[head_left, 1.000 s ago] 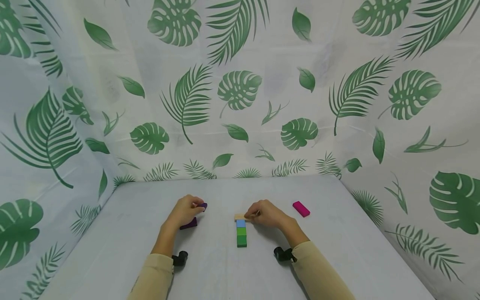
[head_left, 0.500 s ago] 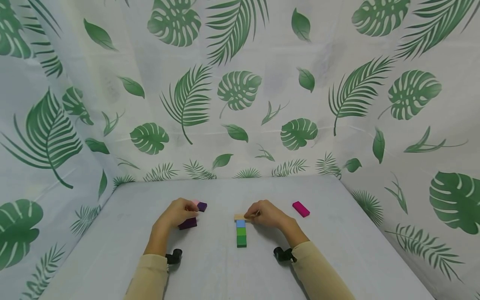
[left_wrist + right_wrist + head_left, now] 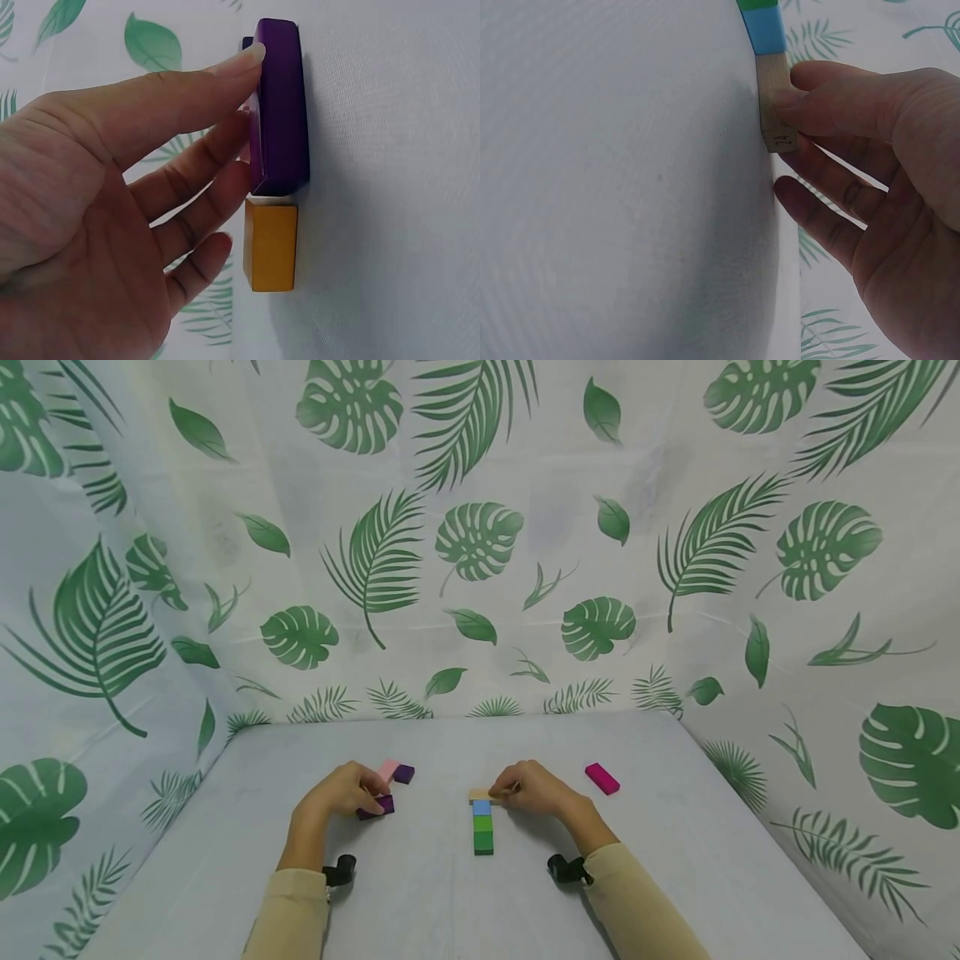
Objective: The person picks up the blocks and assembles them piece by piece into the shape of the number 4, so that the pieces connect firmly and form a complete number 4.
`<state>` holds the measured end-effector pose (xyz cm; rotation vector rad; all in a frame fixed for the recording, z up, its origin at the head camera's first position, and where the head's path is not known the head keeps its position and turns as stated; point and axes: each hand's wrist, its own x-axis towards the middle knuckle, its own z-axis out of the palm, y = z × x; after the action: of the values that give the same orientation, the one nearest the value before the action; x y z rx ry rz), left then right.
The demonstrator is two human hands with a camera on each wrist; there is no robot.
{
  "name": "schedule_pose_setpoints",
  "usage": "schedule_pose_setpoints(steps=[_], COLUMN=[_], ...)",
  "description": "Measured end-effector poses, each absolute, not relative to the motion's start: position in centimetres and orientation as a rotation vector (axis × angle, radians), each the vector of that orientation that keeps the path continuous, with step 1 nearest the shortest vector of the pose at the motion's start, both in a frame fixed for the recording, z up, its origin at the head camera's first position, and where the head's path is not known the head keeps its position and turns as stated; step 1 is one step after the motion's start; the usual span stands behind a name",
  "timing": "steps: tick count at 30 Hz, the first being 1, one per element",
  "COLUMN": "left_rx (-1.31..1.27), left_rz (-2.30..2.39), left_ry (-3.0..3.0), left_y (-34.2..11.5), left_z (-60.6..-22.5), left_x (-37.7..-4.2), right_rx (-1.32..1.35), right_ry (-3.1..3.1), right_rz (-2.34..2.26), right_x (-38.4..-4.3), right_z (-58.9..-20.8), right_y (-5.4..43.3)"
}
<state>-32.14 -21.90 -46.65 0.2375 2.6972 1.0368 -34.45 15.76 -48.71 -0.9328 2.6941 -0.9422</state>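
Note:
My left hand [image 3: 341,793] pinches a long purple block [image 3: 285,112] between the thumb and the fingers, which are partly hidden behind it. An orange-yellow block [image 3: 274,247] stands at its near end in the left wrist view. Just beyond, a pink block [image 3: 388,769] touches a small dark purple block [image 3: 404,773] on the table. At mid-table my right hand [image 3: 536,789] pinches the end of a plain wooden block [image 3: 771,82] marked 24. That block lies crosswise against a blue block [image 3: 482,807], followed by a light green block [image 3: 482,822] and a dark green block [image 3: 483,842].
A magenta block [image 3: 602,778] lies on the white-covered table [image 3: 465,910] to the right of my right hand. Leaf-printed cloth [image 3: 480,677] hangs along the back and both sides of the table.
My left hand has let go of the small dark purple block and drawn back towards me to grip the long purple block. The pink block has come into view. My right hand stays put.

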Motion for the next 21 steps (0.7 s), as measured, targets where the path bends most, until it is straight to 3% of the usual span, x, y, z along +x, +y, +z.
schedule_pose_setpoints(steps=[21], left_rx=[0.211], left_rz=[0.985], left_ry=[2.755], left_y=[-21.31], left_z=[-46.45], left_x=[-31.77], right_rx=[-0.935], right_ry=[2.700], right_rz=[-0.947], right_x=[-34.71], right_z=[-48.93], right_y=[15.69])
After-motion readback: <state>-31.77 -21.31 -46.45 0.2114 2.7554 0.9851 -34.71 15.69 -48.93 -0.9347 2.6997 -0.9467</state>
